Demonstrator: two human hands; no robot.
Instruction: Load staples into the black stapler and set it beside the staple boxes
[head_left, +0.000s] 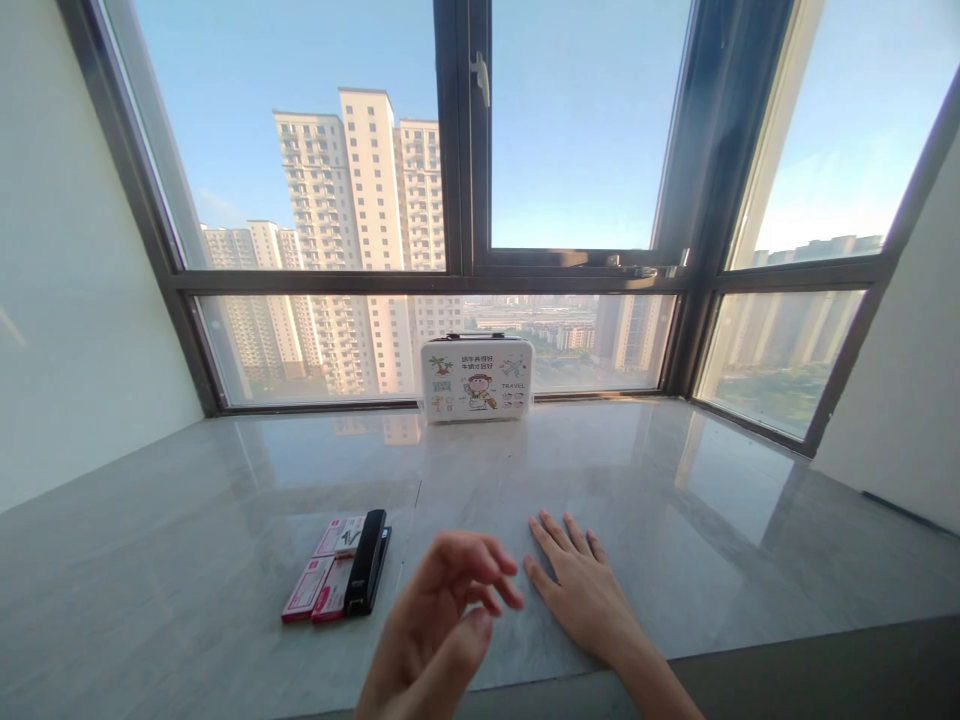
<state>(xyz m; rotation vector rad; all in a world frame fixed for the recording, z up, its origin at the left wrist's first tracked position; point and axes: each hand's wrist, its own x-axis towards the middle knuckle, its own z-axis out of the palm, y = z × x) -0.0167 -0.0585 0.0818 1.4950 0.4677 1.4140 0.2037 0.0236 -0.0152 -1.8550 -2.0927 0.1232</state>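
Observation:
My right hand (576, 585) lies flat on the grey marble sill (225, 570), palm down with its fingers spread. Just left of it, my left hand (457, 610) is raised in front of the camera. Its fingers are loosely curved, the thumb stands apart from them, and nothing is seen in its grasp. A black stapler (367, 562) sits farther left on the sill. Against the stapler's left side are several small pink-and-white boxes (306, 588), one printed with a picture of staples. Neither hand touches the stapler or the boxes.
A small white case (478, 380) with cartoon prints and a dark handle stands upright against the window at the back. Dark window frames (315, 283) enclose the sill, with a white latch (481, 80) on one pane. The sill's front edge runs below my hands.

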